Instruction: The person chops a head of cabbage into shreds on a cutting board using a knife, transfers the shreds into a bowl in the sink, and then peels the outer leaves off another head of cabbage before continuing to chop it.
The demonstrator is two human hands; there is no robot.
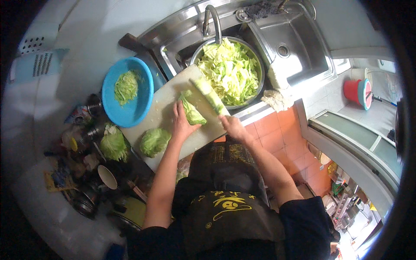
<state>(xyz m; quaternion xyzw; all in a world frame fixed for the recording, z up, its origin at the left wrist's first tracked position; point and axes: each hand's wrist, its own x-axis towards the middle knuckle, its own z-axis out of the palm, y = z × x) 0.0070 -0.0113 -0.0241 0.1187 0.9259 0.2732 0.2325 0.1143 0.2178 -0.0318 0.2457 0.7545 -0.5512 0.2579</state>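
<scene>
On a pale cutting board (195,142), my left hand (183,124) rests its spread fingers around a wedge of cabbage (192,112), pressing it to the board. My right hand (233,126) is closed on the handle of a broad knife (208,94), whose blade looks blurred, with green bits of cabbage on it. The blade is to the right of the wedge, apart from it. Another piece of cabbage (155,142) lies at the board's lower left. Cut cabbage leaves (232,71) fill a steel bowl (262,70) just beyond the board.
A blue plastic basin (128,118) with shredded cabbage (126,87) stands left of the board, and a cabbage head (113,144) lies below it. The bowl sits in a steel double sink (292,42) under a faucet (213,19). A cloth (278,100) lies on the sink's edge.
</scene>
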